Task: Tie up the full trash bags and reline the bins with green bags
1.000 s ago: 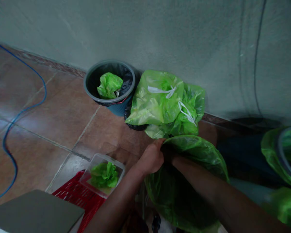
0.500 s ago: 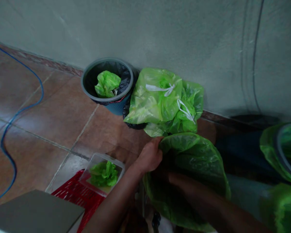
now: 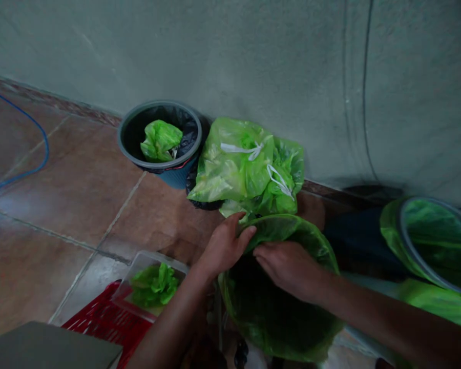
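A green plastic bag [image 3: 292, 333] hangs with its wide mouth open below me; its inside is dark, and what holds it up is mostly hidden. My left hand [image 3: 225, 247] grips the bag's far-left rim, thumb inside and fingers outside. Inside the mouth, close to the left thumb, my right hand [image 3: 288, 269] is closed with its fingertips pinched; what they hold, if anything, is hidden. Beyond the rim lie tied green bags [image 3: 230, 177] with white ties, against the wall. Lower left, a clear plastic box [image 3: 119, 294] contains green lettuce leaves [image 3: 157, 287].
A grey-rimmed bin [image 3: 176, 177] with a black liner and crumpled green plastic stands by the wall. A green-lined bin [image 3: 401, 225] is at the right. The box sits on a red crate [image 3: 100, 318]; a grey surface [image 3: 49, 346] and blue hose [image 3: 44, 148] are left.
My right hand has come up out of the bag's depth to near the left hand. The left thumb now shows apart from the fingers. The view has shifted right.
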Demonstrator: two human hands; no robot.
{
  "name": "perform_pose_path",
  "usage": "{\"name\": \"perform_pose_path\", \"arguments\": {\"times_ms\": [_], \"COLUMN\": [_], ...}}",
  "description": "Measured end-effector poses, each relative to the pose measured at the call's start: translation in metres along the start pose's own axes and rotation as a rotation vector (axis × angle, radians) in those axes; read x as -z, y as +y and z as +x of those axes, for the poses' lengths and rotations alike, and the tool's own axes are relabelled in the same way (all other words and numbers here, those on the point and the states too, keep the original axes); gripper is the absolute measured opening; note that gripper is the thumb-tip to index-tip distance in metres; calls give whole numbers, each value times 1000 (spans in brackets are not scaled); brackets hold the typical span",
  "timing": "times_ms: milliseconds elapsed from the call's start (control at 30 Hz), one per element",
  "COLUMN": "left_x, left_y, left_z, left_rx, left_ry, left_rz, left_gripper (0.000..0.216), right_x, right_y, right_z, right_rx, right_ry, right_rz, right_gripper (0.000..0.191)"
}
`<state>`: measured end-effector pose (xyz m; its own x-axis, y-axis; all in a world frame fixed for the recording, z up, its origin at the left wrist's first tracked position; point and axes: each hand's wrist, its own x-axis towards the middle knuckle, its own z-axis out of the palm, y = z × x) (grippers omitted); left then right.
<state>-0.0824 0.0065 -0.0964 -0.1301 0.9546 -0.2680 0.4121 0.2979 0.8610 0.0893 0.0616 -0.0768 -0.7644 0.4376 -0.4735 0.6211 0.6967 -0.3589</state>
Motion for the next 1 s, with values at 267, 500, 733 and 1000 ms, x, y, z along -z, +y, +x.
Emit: {"name": "perform_pose_path", "arguments": {"times_ms": [267, 500, 733, 1000], "left_x": [-12, -28, -28, 4], "left_y": [5, 5, -10, -38], "left_z": [0, -13, -36, -50], "left_rx": [96, 64, -29, 75], "left_ry": [-93, 53, 120, 167], "left_rz": [379, 650, 279, -481], "left_gripper": [30, 33, 67, 70], "right_x": [20, -16, -19, -7], "right_y": [100, 117, 122, 38], "right_z": [-5, -7, -9, -26], "right_rx": [-79, -185, -149, 47], "right_ry": [509, 521, 469, 615], "right_rz": [8, 213, -69, -157], "right_gripper": [33, 30, 58, 34]}}
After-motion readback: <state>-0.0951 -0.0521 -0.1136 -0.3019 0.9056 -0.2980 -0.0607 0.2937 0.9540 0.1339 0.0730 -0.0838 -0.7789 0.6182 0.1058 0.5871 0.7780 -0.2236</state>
